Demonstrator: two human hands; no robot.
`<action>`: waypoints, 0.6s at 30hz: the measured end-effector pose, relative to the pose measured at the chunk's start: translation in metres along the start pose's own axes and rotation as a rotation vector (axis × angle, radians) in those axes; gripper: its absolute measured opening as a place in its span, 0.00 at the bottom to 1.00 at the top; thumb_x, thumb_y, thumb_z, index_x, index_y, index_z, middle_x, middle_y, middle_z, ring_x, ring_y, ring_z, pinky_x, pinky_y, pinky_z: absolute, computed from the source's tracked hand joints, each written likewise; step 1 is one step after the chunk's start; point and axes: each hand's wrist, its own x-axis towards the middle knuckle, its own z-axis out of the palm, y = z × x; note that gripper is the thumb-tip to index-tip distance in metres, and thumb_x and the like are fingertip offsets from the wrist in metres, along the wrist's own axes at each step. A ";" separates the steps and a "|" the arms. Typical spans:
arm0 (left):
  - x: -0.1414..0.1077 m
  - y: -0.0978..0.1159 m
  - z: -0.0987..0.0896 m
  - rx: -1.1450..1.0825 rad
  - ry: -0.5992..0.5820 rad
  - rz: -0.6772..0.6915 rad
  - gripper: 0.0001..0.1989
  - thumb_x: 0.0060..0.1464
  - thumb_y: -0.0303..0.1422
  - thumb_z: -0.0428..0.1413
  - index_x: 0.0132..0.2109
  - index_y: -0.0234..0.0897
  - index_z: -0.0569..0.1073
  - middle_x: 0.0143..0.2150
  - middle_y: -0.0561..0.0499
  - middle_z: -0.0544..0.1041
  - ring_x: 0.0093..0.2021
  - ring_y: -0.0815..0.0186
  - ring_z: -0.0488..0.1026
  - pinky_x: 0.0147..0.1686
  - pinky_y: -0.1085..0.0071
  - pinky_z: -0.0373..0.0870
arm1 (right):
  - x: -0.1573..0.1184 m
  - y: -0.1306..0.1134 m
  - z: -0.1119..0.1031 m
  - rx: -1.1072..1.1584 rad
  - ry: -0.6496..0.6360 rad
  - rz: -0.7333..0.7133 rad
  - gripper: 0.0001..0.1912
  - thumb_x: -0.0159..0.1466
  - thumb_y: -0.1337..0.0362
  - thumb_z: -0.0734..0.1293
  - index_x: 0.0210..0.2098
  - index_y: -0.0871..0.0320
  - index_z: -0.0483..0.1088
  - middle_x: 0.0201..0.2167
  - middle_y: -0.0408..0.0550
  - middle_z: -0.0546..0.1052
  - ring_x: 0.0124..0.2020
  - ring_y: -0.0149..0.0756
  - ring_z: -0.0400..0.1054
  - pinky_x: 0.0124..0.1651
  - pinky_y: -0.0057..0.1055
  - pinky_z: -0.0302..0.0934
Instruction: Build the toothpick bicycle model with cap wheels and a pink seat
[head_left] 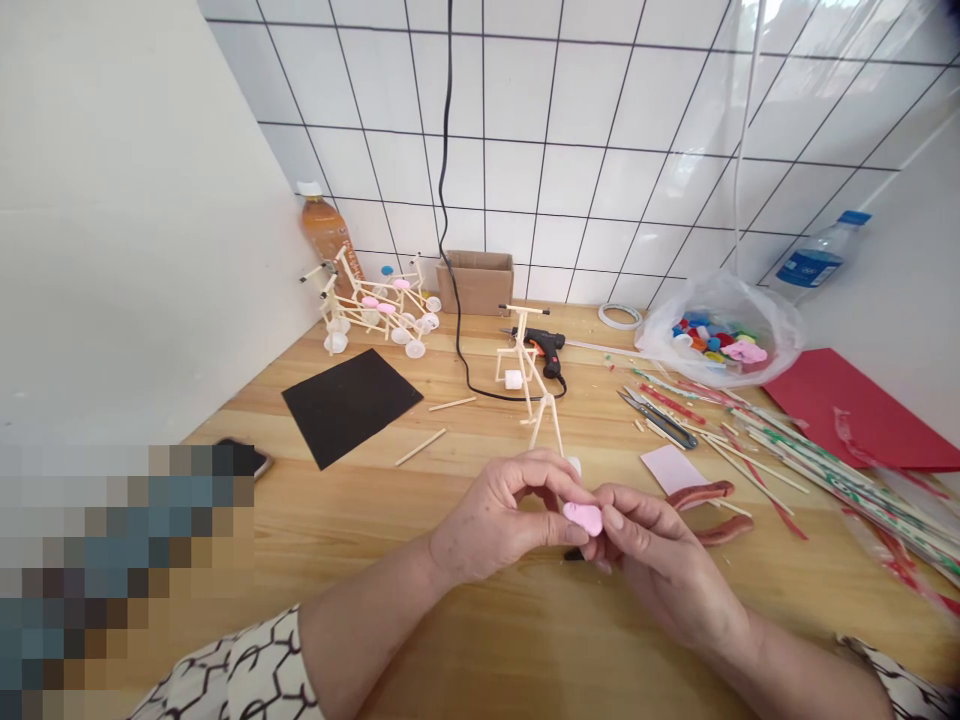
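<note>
Near the middle of the wooden table (pixel 375 620), the left hand (pixel 499 510) and right hand (pixel 660 560) pinch one small pink piece (pixel 583 518) between them. Just beyond stands a stick frame (pixel 547 400) — a glue gun (pixel 551 345) lies behind it. Far left, stick models (pixel 385 308) stand beside a bottle of orange drink (pixel 326 235), with a black sheet (pixel 352 405) nearer. On the right lie thread snips (pixel 679 430), reddish tool handles (pixel 701 493) and a red sheet (pixel 862 400) — farther back, a plastic bag (pixel 784 325) holds colourful bits.

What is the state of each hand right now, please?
Left hand: closed, pinching one end of the pink saddle-shaped piece.
Right hand: closed, gripping its other end.
</note>
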 end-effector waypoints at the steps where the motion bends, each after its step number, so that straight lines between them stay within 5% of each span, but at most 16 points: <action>1: 0.000 0.001 0.000 0.006 -0.008 -0.003 0.08 0.40 0.26 0.64 0.33 0.36 0.78 0.37 0.50 0.72 0.37 0.67 0.70 0.42 0.68 0.66 | 0.000 0.000 0.000 0.014 -0.001 0.011 0.13 0.56 0.56 0.69 0.23 0.61 0.72 0.19 0.45 0.70 0.22 0.28 0.56 0.27 0.27 0.48; 18: 0.000 0.002 -0.003 0.037 -0.058 0.018 0.09 0.40 0.27 0.64 0.34 0.37 0.79 0.36 0.50 0.72 0.37 0.67 0.70 0.43 0.67 0.67 | 0.001 -0.001 0.000 0.083 -0.026 0.087 0.13 0.54 0.56 0.71 0.22 0.61 0.72 0.19 0.46 0.72 0.22 0.28 0.59 0.26 0.26 0.50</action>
